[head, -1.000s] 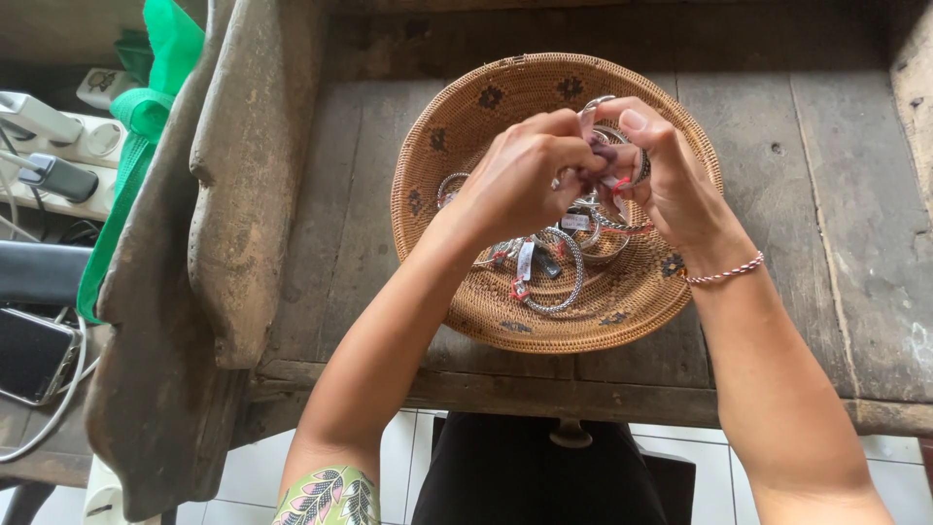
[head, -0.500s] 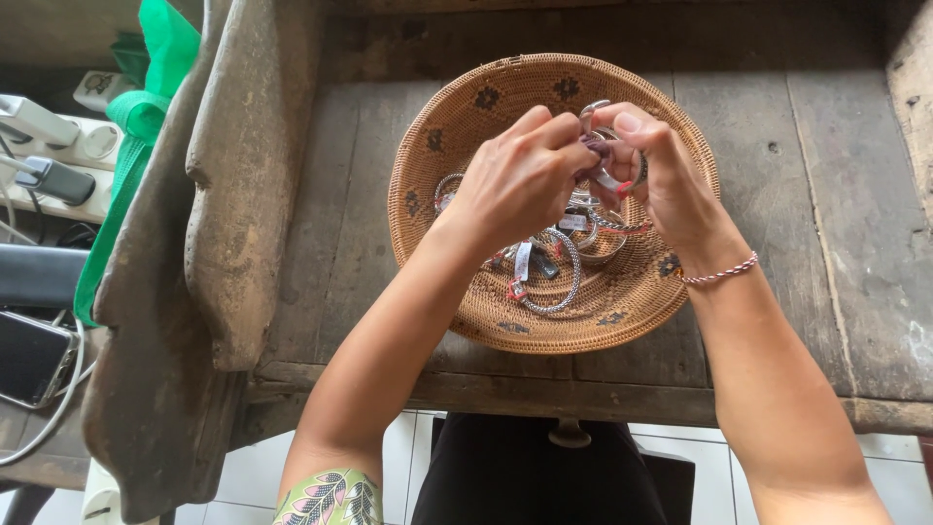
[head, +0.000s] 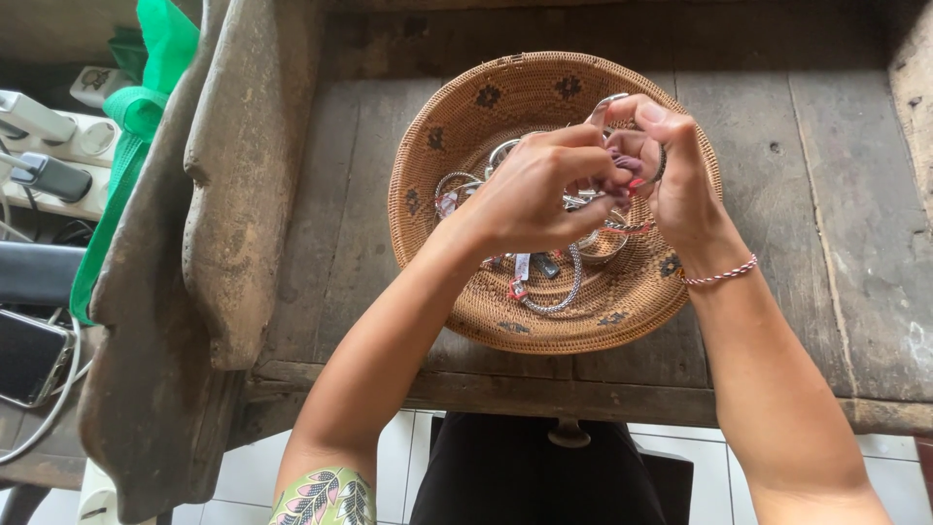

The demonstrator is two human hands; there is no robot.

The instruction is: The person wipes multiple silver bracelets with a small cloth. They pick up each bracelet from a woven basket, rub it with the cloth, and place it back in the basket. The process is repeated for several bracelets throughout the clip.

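A round woven basket [head: 466, 117] with dark flower motifs sits on a worn wooden table [head: 826, 194]. Several silver bracelets and bangles [head: 559, 292] lie inside it, some with small tags. My left hand [head: 530, 194] and my right hand [head: 671, 165] meet above the basket's middle. Both pinch the same small cluster of jewellery [head: 627, 167], with a silver ring shape and pink-purple thread showing between the fingers. A red and white cord bracelet [head: 719, 276] circles my right wrist.
A heavy carved wooden piece [head: 233, 194] stands along the table's left side. Beyond it are a green mesh bag [head: 146, 87], a white power strip with plugs [head: 49, 146] and a phone [head: 29, 355]. White floor tiles show below the table's front edge.
Both hands stay together over the basket, shifting slightly as the fingers work the small piece of jewellery. The basket and its contents have not moved.
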